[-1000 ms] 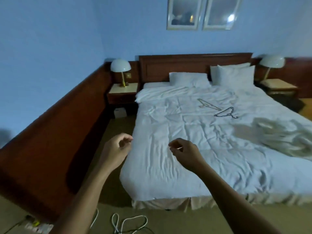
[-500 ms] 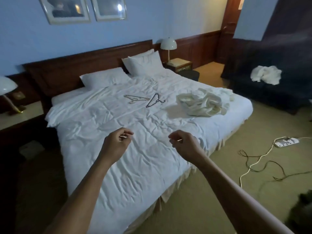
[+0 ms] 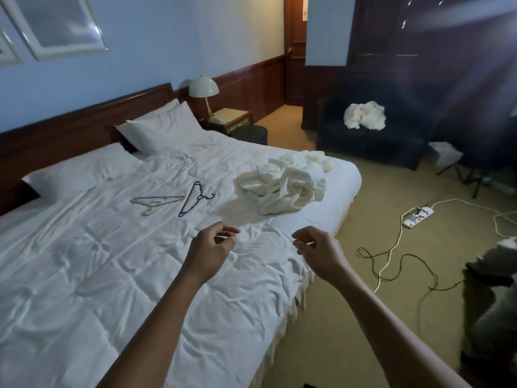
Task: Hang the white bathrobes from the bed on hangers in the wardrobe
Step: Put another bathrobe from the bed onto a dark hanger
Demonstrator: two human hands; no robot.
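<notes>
Beyond both half-curled empty hands, left hand [image 3: 211,247], right hand [image 3: 319,252], bathrobes [image 3: 282,184] heaped on bed [image 3: 84,275].

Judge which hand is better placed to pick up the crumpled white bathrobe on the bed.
Right hand, probably: the crumpled white bathrobe lies toward the bed's right side, ahead of it. Left hand sits nearer the hangers. Both are empty.

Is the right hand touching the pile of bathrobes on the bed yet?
Apart. The head view shows the right hand hovering empty above the bed's near corner, with a stretch of bare sheet between it and the bathrobes.
</notes>
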